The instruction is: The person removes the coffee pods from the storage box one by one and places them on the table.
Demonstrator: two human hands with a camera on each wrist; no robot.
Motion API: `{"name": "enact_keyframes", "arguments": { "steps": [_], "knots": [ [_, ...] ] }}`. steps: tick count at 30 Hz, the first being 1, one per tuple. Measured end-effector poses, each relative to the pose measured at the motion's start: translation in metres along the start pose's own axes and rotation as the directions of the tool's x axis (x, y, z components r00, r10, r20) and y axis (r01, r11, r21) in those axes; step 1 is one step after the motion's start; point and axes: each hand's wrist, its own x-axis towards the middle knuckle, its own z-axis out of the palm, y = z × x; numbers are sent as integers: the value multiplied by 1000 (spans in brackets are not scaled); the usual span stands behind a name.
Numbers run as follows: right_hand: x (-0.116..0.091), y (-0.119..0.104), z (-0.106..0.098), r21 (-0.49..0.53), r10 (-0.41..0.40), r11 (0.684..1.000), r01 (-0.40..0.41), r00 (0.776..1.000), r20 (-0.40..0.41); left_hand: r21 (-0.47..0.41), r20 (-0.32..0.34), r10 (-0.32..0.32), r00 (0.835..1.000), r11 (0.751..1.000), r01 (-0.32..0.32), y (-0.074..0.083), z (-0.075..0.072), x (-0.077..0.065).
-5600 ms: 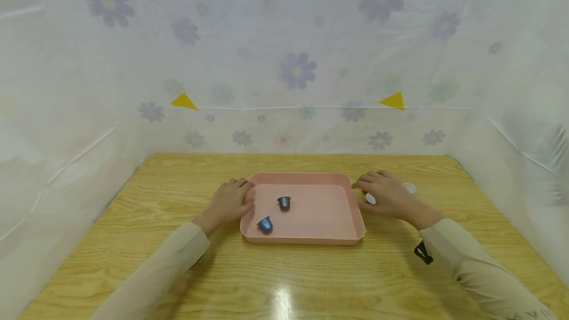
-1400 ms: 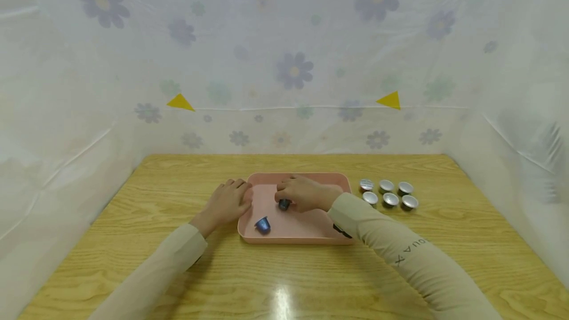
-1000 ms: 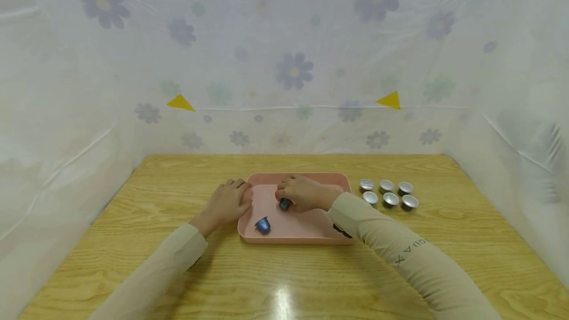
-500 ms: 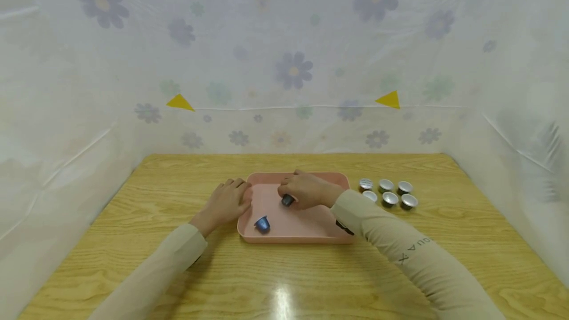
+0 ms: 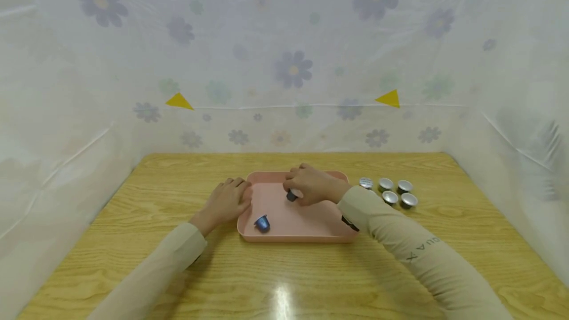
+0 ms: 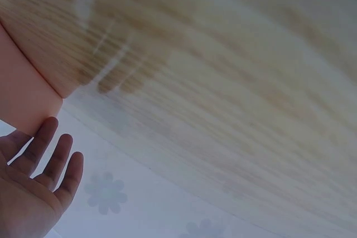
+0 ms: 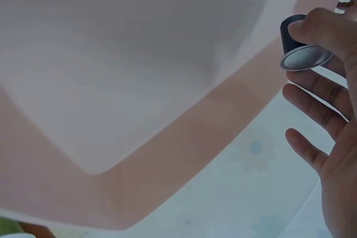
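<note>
A black coffee capsule (image 7: 291, 38) with a silver foil lid is pinched between thumb and fingers of my right hand (image 5: 311, 185), over the pink tray (image 5: 311, 223); the other fingers are spread. In the head view the capsule (image 5: 291, 196) is partly covered by the hand and tilted. My left hand (image 5: 225, 202) rests at the tray's left side with relaxed fingers. The left wrist view has its fingertips touching the tray wall (image 6: 25, 90) near a corner. A blue coffee capsule (image 5: 263, 223) lies on its side in the tray's near left corner.
Right of the tray, several coffee capsules (image 5: 390, 198) stand lid up in two rows on the wooden table (image 5: 213, 270); my right sleeve (image 5: 366, 211) covers part of the front row. A white flowered curtain (image 5: 284, 28) encloses the back and sides.
My right hand went from the capsule row into the tray and took hold of the black capsule. It has since tilted it and moved up and right. The left hand stays put.
</note>
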Motion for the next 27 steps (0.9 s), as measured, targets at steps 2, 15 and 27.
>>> {"name": "enact_keyframes", "arguments": {
  "steps": [2, 15, 27],
  "knots": [
    [-2, 1, -1, 4, 8, 1000, -8, 1000, -2, -1, -1, 1, 1000, 1000, -1, 0, 0, 0],
    [-17, 11, -4, -20, 38, 999, -39, 999, -17, -8, 4, -4, 1000, 1000, 4, 1, -1, 0],
    [-42, 17, -2, -73, 29, 997, -36, 995, -97, -18, 3, -3, 1000, 1000, 3, 1, -1, 0]
  ]
}}
